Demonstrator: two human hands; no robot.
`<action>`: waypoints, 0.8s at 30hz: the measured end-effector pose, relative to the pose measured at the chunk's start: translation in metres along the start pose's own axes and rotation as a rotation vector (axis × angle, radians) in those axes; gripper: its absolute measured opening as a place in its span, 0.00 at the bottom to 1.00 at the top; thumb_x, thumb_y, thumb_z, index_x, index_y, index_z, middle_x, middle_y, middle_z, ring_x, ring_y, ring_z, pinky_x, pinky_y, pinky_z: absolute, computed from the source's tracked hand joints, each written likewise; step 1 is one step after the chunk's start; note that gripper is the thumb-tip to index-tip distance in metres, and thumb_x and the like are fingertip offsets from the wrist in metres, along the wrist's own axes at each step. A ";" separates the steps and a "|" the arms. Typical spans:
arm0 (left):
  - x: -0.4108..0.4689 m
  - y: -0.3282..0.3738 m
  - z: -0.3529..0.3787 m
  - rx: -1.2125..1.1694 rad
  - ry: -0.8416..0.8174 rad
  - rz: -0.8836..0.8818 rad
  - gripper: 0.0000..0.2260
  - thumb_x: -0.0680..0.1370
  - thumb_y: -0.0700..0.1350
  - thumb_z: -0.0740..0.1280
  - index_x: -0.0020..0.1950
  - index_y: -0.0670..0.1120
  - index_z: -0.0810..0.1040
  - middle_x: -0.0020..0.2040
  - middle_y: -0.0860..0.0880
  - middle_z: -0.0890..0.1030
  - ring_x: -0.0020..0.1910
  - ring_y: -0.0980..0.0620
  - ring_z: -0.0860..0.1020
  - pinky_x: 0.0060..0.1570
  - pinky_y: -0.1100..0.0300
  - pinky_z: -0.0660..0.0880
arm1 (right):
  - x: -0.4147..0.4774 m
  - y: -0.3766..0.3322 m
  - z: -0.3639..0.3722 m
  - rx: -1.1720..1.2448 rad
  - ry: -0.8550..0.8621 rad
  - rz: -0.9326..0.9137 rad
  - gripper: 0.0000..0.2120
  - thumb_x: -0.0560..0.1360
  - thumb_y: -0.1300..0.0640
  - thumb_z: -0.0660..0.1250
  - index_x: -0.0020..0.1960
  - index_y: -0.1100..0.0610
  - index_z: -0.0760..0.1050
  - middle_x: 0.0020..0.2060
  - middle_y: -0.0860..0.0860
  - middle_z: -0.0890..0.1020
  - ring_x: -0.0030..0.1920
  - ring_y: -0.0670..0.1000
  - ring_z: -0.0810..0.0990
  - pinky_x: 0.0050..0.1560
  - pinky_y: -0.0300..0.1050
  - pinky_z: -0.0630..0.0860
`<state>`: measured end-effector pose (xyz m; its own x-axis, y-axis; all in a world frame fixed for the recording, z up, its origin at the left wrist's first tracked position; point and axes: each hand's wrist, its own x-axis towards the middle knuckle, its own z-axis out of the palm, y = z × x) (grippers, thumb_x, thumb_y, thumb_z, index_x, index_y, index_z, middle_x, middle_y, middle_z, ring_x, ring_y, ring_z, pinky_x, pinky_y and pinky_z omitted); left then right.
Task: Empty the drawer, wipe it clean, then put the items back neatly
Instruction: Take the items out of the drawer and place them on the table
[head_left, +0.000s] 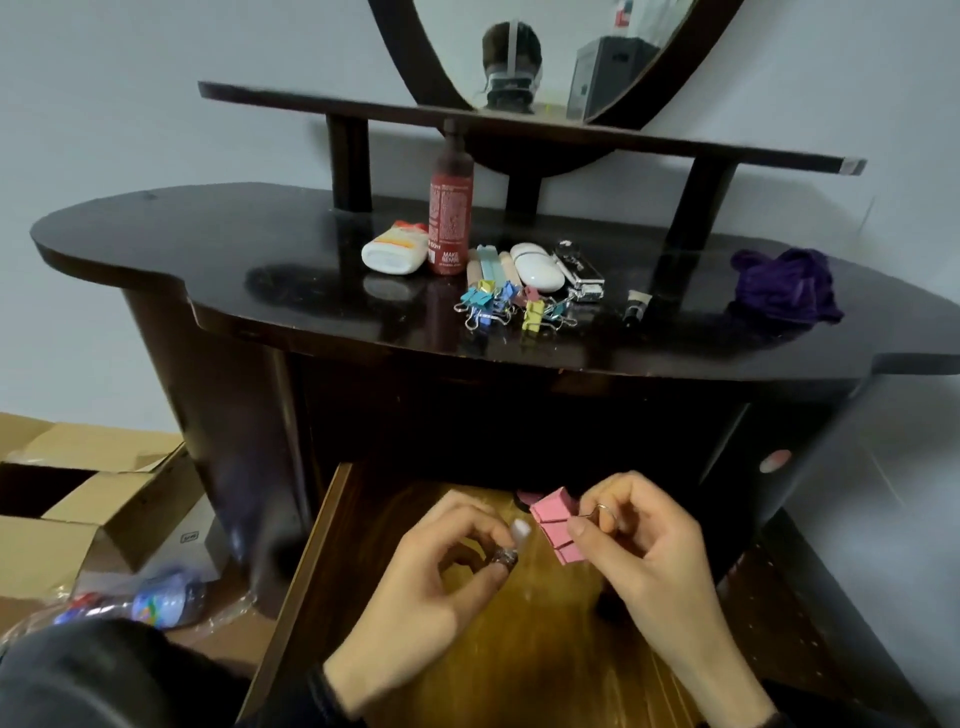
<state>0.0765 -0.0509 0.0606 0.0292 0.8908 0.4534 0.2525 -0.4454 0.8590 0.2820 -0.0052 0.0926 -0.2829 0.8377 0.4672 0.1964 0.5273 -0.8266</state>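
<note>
Drawer, lower centre, nearly bare | left hand pinches small item, right hand pinches pink clips | likely step 1 of 3

**Person: body and clothing**

- Left hand: bare to the wrist.
- Left sleeve: long, dark, near black. It ends in a ribbed knit cuff at the wrist.
- Right hand: bare to the wrist.
- Right sleeve: dark. Only the cuff edge shows, at the bottom border.
- Garment: dark grey, soft matte cloth, blurred, in the lower left corner. Which part of the clothing it is cannot be told.
- Headgear, seen in the mirror: a pale strap over the crown and a dark camera unit at the front.
</note>
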 end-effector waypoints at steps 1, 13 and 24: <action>0.003 0.017 -0.004 0.006 0.025 0.073 0.09 0.75 0.33 0.71 0.50 0.45 0.82 0.53 0.48 0.77 0.53 0.43 0.78 0.49 0.50 0.78 | 0.005 -0.018 -0.005 0.028 -0.008 -0.028 0.07 0.71 0.50 0.71 0.39 0.48 0.74 0.38 0.55 0.77 0.40 0.53 0.79 0.40 0.48 0.79; 0.121 0.096 -0.085 0.364 0.467 0.209 0.14 0.76 0.30 0.69 0.45 0.51 0.79 0.49 0.50 0.78 0.46 0.55 0.80 0.48 0.61 0.79 | 0.141 -0.077 -0.035 0.170 0.251 -0.081 0.10 0.71 0.62 0.74 0.37 0.56 0.73 0.28 0.49 0.74 0.26 0.43 0.68 0.29 0.35 0.65; 0.149 0.061 -0.084 0.654 0.408 0.062 0.10 0.75 0.38 0.73 0.44 0.52 0.76 0.52 0.55 0.74 0.46 0.57 0.78 0.47 0.66 0.75 | 0.162 -0.047 -0.015 -0.092 0.303 0.126 0.07 0.73 0.56 0.75 0.42 0.55 0.77 0.27 0.44 0.81 0.20 0.43 0.76 0.21 0.36 0.70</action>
<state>0.0153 0.0475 0.2006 -0.2643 0.7062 0.6568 0.7860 -0.2370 0.5710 0.2410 0.1080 0.2121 0.0382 0.8941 0.4463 0.2996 0.4158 -0.8587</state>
